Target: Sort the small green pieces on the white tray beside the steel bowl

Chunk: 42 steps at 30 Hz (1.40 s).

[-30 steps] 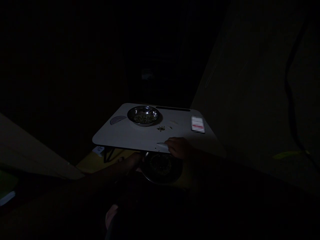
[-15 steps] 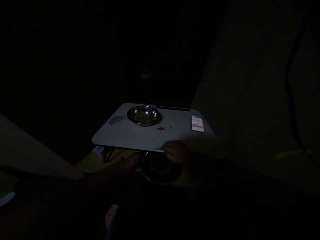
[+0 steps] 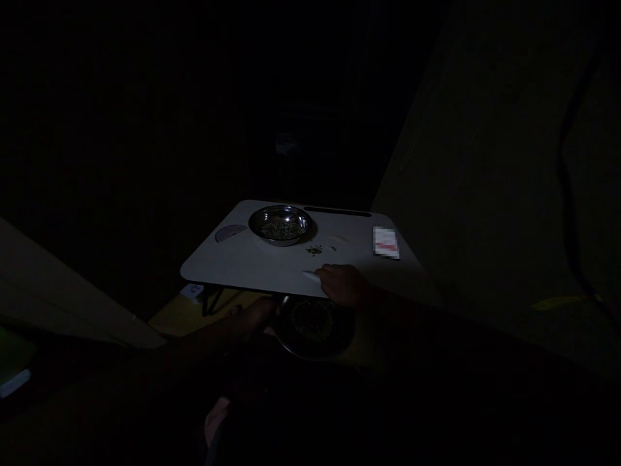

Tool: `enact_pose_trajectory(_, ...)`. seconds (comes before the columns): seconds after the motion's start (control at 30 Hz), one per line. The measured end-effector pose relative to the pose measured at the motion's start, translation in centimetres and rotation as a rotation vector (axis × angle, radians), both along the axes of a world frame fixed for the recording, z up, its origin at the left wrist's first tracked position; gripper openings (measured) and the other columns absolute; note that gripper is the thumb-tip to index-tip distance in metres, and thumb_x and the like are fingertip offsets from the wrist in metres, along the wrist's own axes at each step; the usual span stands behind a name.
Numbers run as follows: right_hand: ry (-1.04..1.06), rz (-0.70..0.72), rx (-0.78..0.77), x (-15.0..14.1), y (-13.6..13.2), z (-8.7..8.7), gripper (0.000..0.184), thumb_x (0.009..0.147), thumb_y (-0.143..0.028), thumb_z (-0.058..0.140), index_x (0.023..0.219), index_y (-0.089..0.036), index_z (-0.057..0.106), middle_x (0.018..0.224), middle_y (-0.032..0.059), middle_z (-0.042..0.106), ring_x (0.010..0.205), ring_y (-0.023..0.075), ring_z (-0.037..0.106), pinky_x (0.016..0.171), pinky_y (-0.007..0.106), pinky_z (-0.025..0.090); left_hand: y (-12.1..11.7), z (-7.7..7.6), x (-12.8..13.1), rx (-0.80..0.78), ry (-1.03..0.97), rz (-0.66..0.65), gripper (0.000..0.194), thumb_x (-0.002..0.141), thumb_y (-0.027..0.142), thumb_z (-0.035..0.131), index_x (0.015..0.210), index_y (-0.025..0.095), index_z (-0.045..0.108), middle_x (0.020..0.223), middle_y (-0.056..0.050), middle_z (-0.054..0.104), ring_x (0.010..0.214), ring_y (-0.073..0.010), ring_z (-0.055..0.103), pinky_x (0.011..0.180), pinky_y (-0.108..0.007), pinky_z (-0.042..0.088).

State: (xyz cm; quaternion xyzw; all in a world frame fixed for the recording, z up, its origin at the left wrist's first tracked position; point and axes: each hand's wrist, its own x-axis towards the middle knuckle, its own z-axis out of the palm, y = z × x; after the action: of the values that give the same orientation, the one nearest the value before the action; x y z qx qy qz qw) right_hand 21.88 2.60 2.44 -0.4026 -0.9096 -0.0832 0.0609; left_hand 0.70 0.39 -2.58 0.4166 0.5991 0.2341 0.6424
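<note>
On the white lap table point(image 3: 252, 262) stands a steel bowl point(image 3: 281, 224) holding green grains, probably mung beans. A small scatter of the grains point(image 3: 314, 250) lies on the tabletop in front of it. My right hand point(image 3: 342, 285) rests over the table's near part, pinching a flat white strip point(image 3: 311, 276) whose tip points left. My left hand point(image 3: 258, 314) is below the front edge, beside the rim of a dark plate point(image 3: 315, 328) of green grains. Whether it grips the rim is too dark to tell.
A white packet with a red band point(image 3: 386, 243) lies at the table's right end. A grey half-round piece point(image 3: 230, 233) sits at the far left, and a dark slot point(image 3: 337, 213) runs along the back edge. Folding legs point(image 3: 211, 301) stand on a yellow floor point(image 3: 179, 317).
My right hand has moved from the table's front edge farther onto the tabletop, carrying the white strip. My left hand and the dark plate look unchanged.
</note>
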Motion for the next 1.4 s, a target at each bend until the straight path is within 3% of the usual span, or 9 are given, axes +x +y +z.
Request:
enact_pose_trajectory(0.27, -0.143, -0.183, -0.003, -1.3, 0.4, 0.8, 0.030, 0.076, -0.019, 0.032, 0.100, -0.012, 0.049, 0.086, 0.0111, 0.057, 0.070, 0.0175, 0.053, 0.056, 0.027, 0.035, 0.0, 0.1, 0.1, 0.019, 0.008, 0.001, 0.012, 0.056, 0.017, 0.045, 0.064, 0.013, 0.054, 0.048, -0.003, 0.055, 0.043, -0.0146, 0.051, 0.045, -0.025, 0.039)
enact_pose_trajectory(0.6, -0.237, -0.294, 0.027, 2.1, 2.7, -0.3, 0.031, 0.077, -0.016, 0.028, 0.098, -0.008, 0.050, 0.089, 0.0162, 0.055, 0.076, 0.0209, 0.053, 0.056, 0.029, 0.038, 0.6, -1.5, -0.4, 0.024, 0.008, 0.012, 0.012, 0.056, 0.019, 0.047, 0.063, 0.012, 0.054, 0.049, -0.005, 0.055, 0.044, -0.0158, 0.052, 0.044, -0.025, 0.037)
enact_pose_trajectory(0.93, -0.265, -0.432, -0.024, 3.6, 3.5, 0.5, 0.033, 0.078, -0.015, 0.027, 0.105, -0.010, 0.046, 0.095, 0.0164, 0.054, 0.078, 0.0196, 0.054, 0.061, 0.029, 0.039, 0.5, -0.7, -0.3, 0.022, -0.025, -0.009, 0.012, 0.055, 0.018, 0.045, 0.063, 0.014, 0.052, 0.051, -0.001, 0.054, 0.044, -0.0130, 0.051, 0.047, -0.024, 0.039)
enact_pose_trajectory(1.4, -0.163, -0.429, -0.032, 3.5, 4.1, 0.2, 0.035, 0.080, -0.017, 0.026, 0.110, -0.018, 0.043, 0.100, 0.0099, 0.052, 0.082, 0.0177, 0.051, 0.064, 0.028, 0.039, 0.3, -0.3, -0.2, 0.014, -0.017, -0.008, 0.011, 0.054, 0.019, 0.047, 0.062, 0.014, 0.053, 0.048, -0.001, 0.054, 0.043, -0.0143, 0.052, 0.046, -0.025, 0.039)
